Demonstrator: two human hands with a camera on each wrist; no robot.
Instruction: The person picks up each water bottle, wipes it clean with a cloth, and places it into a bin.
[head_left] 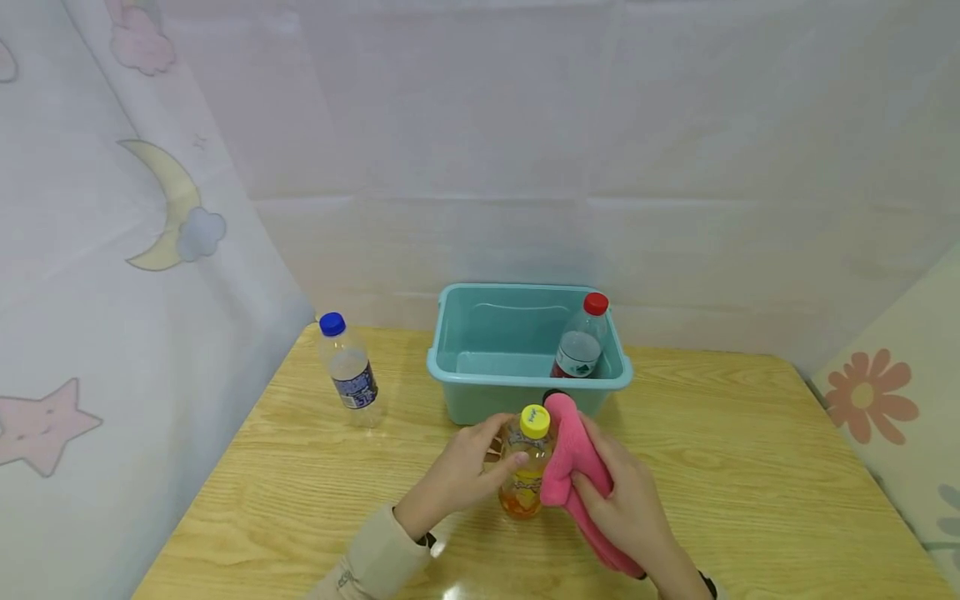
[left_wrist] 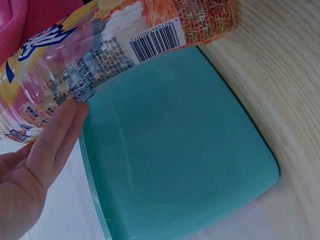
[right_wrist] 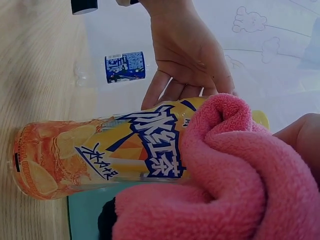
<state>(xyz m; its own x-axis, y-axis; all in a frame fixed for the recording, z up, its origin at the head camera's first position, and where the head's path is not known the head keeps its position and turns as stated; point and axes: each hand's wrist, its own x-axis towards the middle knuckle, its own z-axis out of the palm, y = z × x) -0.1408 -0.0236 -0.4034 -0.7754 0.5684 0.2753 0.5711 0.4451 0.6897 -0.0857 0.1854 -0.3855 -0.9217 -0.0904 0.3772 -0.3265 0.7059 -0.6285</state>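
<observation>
An iced tea bottle (head_left: 522,486) with a yellow cap stands upright on the table, in front of the teal bin. My left hand (head_left: 459,471) holds it from the left, thumb at the front and fingers round the back, as the head view shows. A folded pink cloth (head_left: 573,454) is gripped in my right hand (head_left: 628,508) and lies against the bottle's right side near the neck. In the right wrist view the cloth (right_wrist: 240,165) covers part of the upper label, while the orange lower part of the bottle (right_wrist: 55,157) shows.
Behind the bottle sits the teal bin (head_left: 480,398), with a red-capped bottle (head_left: 580,350) leaning in its right end. A clear bottle (head_left: 352,375) with a blue cap stands on the wooden table (head_left: 720,467) to the left. A printed curtain (head_left: 480,150) hangs behind.
</observation>
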